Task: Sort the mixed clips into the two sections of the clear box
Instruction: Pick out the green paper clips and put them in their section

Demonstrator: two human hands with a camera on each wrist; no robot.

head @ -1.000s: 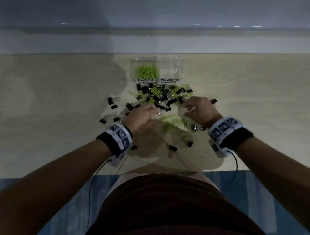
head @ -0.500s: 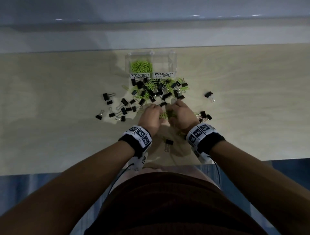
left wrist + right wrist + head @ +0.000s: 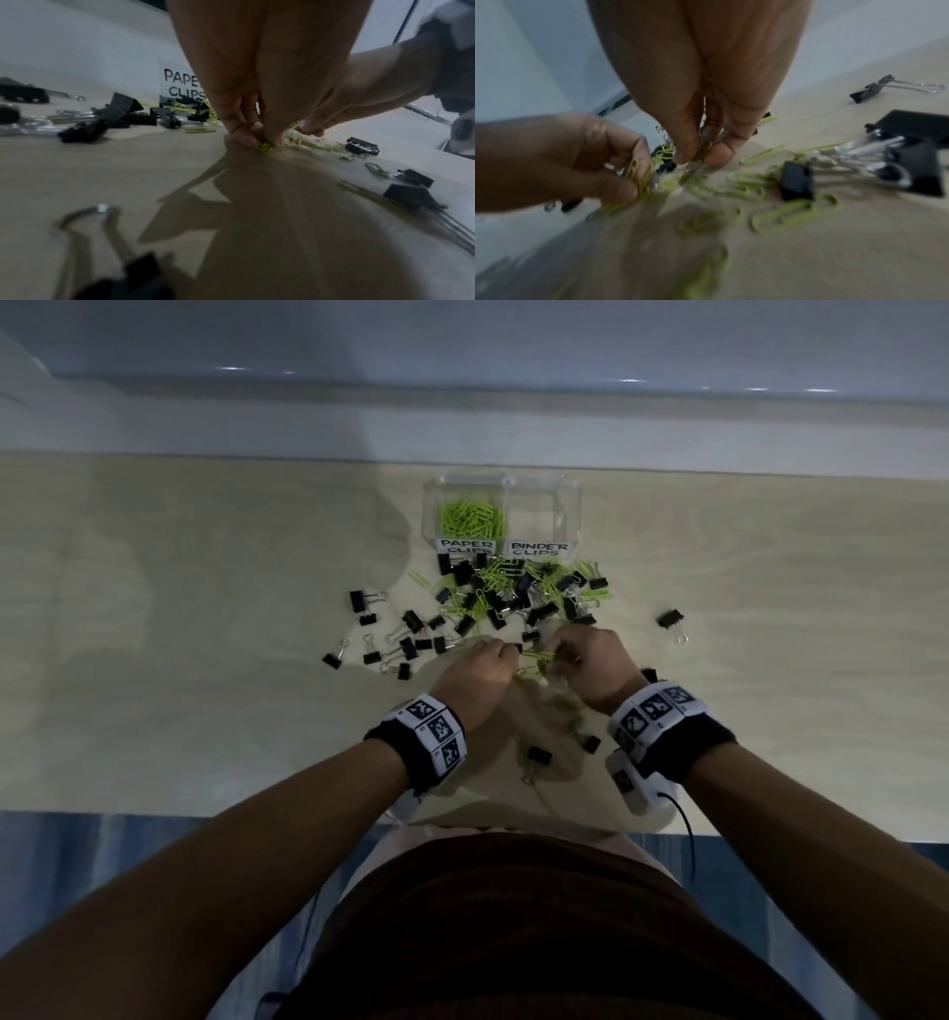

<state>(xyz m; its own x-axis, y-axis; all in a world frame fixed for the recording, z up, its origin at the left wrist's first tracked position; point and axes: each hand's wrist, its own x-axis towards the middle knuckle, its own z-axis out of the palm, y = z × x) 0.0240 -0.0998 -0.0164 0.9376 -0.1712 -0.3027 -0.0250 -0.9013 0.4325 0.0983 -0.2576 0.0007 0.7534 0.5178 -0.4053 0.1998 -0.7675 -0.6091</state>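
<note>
A clear box (image 3: 500, 480) stands at the table's far edge. Its left section, labelled PAPER CLIPS, holds green paper clips (image 3: 471, 516); its right section, labelled BINDER CLIPS, looks bare. A mixed heap of black binder clips (image 3: 513, 598) and green paper clips lies in front of it. Both hands meet just below the heap. My left hand (image 3: 506, 660) pinches green paper clips (image 3: 263, 148) against the table. My right hand (image 3: 560, 654) pinches a small bunch of green paper clips (image 3: 702, 149). Loose green paper clips (image 3: 744, 188) lie under the hands.
Scattered binder clips (image 3: 400, 639) lie left of the hands, one binder clip (image 3: 671, 621) sits alone at the right, and two more (image 3: 539, 756) lie near the table's front edge. A pale wall runs behind the box.
Both hands came together from apart, over the loose green paper clips below the heap, and now pinch clips there. The view has shifted a little.
</note>
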